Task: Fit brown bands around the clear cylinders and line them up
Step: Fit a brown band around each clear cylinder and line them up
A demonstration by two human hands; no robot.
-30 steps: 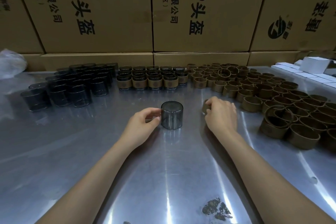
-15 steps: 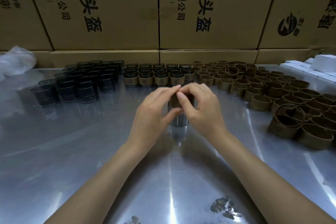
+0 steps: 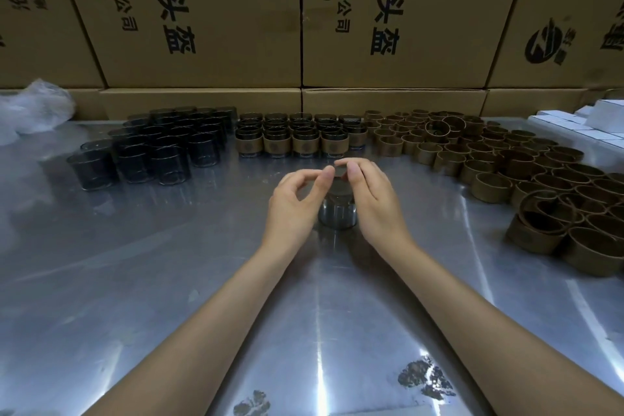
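With several banded cylinders [image 3: 305,142] lined up and many bare cylinders [image 3: 162,152] left, our left hand [image 3: 293,203] and right hand [image 3: 378,203] pinch a brown band [image 3: 339,191] onto another cylinder [image 3: 337,216].

Cardboard boxes [image 3: 202,17], plastic bag [image 3: 32,110], white cartons [image 3: 580,127].

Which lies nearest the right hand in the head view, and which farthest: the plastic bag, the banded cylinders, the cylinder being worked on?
1. Cylinder being worked on, under the right hand.
2. Banded cylinders, behind, centre.
3. Plastic bag, far left.
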